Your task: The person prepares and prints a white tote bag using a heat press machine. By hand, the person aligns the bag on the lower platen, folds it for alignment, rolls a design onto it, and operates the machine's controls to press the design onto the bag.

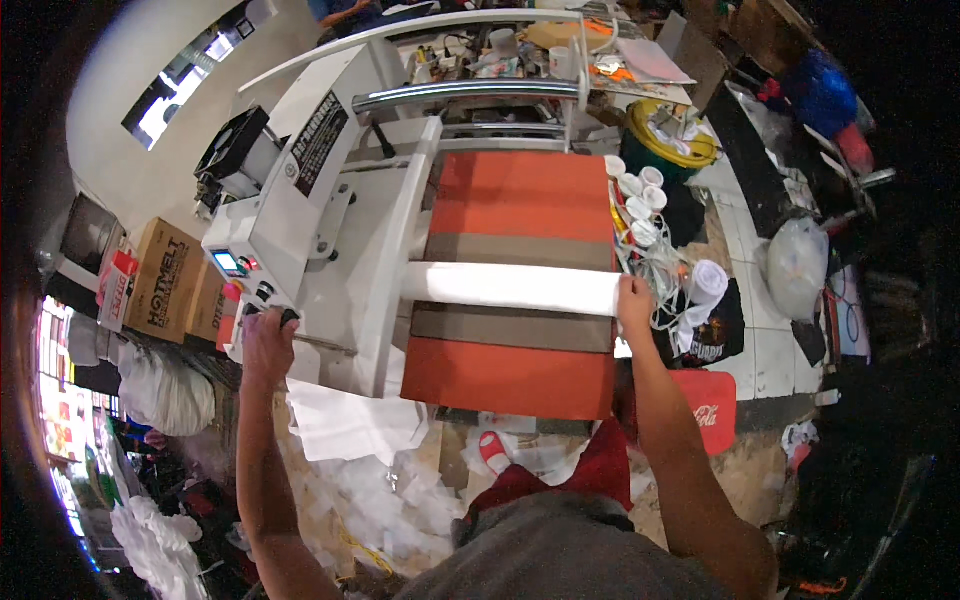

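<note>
A white press machine (330, 240) stands before me with a flat orange-red pad (525, 190) extending from its right side. Across the pad lies a grey-brown band (520, 325), and on that a long white strip (510, 287) runs from the machine's edge to the pad's right edge. My right hand (635, 303) is closed on the strip's right end. My left hand (268, 345) is at the front corner of the machine, its fingers curled around a black knob (290, 316) below the small lit screen (228, 263).
Several white rolls (640, 205) sit right of the pad, beside a larger roll (708, 282). Behind them stands a green bin with a yellow rim (690, 155). A red stool (705, 410) is near my right arm. Cardboard boxes (165, 280) are at left; white scraps (390, 500) cover the floor.
</note>
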The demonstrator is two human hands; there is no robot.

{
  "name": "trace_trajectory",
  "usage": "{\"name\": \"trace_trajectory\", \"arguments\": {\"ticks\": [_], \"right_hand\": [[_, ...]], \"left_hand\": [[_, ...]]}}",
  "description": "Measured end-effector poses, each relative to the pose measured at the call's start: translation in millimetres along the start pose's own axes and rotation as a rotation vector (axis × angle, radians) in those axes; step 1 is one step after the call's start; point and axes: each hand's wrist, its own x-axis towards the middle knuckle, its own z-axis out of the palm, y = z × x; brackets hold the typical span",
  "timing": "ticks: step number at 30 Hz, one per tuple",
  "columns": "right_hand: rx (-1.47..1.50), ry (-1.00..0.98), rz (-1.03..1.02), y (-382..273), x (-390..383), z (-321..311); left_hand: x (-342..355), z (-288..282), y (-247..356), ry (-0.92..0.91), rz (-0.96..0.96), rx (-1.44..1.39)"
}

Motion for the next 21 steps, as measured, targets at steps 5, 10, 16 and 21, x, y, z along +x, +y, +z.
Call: {"name": "trace_trajectory", "arguments": {"ticks": [5,10,16,21], "right_hand": [[0.007,0.036,-0.009,-61.2,-54.3,4.1],[0.058,0.027,-0.032,-102.4,-90.9,27.0],[0.079,-0.061,0.091,-182.0,-122.8,15.4],[0.148,-0.08,0.195,-195.0,-129.9,33.9]], "left_hand": [[-20.4,-41.6,48.1,0.061,0.071,-0.101],[-41.0,-57.9,63.0,0.11,0.059,-0.211],[-43.7,-106.2,116.1,-0.064,0.015,-0.201],[-44.2,-129.0,132.6,-0.054,-0.014,-0.247]]}}
